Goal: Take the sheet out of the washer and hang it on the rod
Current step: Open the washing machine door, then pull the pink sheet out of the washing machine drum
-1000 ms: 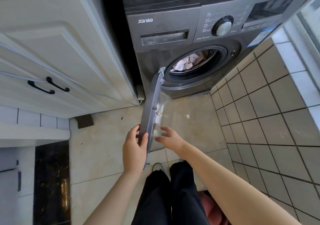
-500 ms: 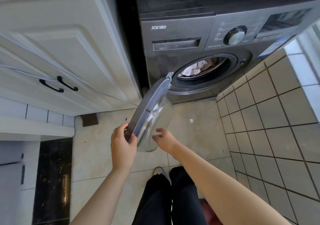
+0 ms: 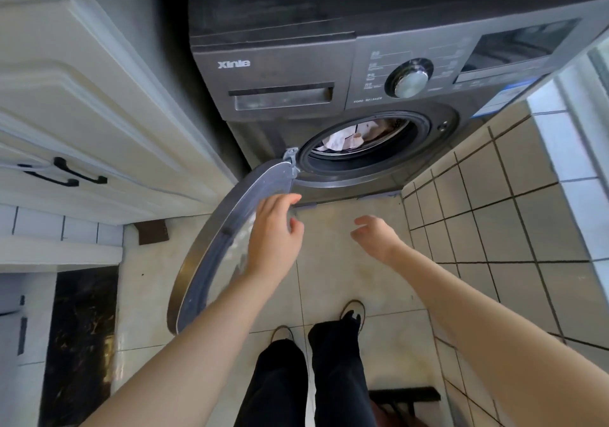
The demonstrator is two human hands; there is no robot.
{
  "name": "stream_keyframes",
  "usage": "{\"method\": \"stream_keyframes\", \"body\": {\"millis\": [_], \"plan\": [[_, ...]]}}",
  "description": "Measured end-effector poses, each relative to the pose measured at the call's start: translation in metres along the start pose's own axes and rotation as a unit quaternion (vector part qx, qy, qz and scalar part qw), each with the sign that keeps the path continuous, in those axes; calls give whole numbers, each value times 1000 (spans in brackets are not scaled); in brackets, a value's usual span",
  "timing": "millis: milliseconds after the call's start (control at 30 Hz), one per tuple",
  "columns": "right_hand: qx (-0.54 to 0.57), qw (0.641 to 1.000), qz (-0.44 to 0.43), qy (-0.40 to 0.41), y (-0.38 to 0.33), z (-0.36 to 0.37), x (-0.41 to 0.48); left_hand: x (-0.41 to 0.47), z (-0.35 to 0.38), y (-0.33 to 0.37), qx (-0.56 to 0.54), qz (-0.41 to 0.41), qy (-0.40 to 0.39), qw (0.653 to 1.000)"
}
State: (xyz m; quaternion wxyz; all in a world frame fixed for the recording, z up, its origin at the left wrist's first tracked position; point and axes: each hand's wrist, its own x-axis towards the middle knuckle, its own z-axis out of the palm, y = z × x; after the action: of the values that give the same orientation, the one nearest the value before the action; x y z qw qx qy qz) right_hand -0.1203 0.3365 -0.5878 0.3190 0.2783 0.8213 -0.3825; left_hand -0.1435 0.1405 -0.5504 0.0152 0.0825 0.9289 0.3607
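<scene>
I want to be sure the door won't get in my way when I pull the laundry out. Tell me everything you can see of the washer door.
The washer door is round, with a grey plastic-looking inner frame, a shiny metal-looking outer rim and a clear bulging window. It hangs from a hinge left of the drum opening and stands swung wide open toward the cabinet. The left hand lies over its window side; contact cannot be judged.

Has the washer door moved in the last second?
Yes. The door has swung wider open, away from the washer front and toward the cabinet on the left.
</scene>
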Motion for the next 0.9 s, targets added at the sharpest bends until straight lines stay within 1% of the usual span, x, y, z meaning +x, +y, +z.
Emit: {"method": "stream_keyframes", "body": {"millis": [167,300,367,533,667,767,900], "plan": [[-78,996,-41,28,25,-49,49,31,68,20,38,-16,-71,997],[-129,988,-76,44,37,-70,94,57,121,17,82,-14,-132,988],[-145,983,-101,52,41,-74,117,71,144,10,99,-11,-147,984],[-177,968,-157,78,47,-77,182,115,192,-27,153,22,-153,976],[-235,942,-207,122,43,-70,238,156,236,-58,186,33,-131,973],[-223,933,-235,154,39,-61,279,190,266,-72,210,43,-104,971],[-198,933,-252,163,30,-53,327,236,293,-87,228,28,-92,969]]}}
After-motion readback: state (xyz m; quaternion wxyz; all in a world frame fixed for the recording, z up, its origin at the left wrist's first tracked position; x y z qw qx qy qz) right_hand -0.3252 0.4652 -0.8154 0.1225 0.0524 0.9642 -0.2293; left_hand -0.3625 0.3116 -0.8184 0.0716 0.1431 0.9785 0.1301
